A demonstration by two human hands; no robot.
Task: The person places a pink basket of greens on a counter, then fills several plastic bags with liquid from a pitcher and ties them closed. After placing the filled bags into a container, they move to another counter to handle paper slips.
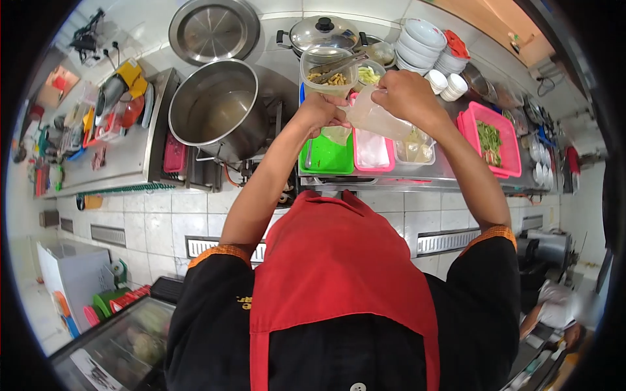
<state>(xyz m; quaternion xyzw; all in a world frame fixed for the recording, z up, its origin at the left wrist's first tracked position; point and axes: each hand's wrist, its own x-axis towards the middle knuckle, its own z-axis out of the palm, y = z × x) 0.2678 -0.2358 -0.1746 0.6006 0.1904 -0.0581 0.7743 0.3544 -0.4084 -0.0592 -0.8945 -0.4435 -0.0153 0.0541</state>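
My right hand (409, 99) grips a translucent plastic jug (378, 120), which is tilted toward the left. Against the jug's left end is my left hand (321, 112), its fingers closed. Below those fingers, over a green tray (330, 155), hangs what looks like a clear plastic bag (336, 135), partly hidden by the hand. Just beyond the hands stands a clear tub (321, 65) of brown food pieces with metal tongs (339, 68) across it. A bowl of pale green slices (368, 75) sits beside it. A pink tray (373, 153) with white contents lies below the jug.
At left stands a large steel pot (218, 111), with a round steel tray (214, 31) behind it. A lidded pan (324, 36) and stacked white bowls (420, 42) line the back. At right is a pink basket (497, 138) with greens. Another person (554, 309) is at lower right.
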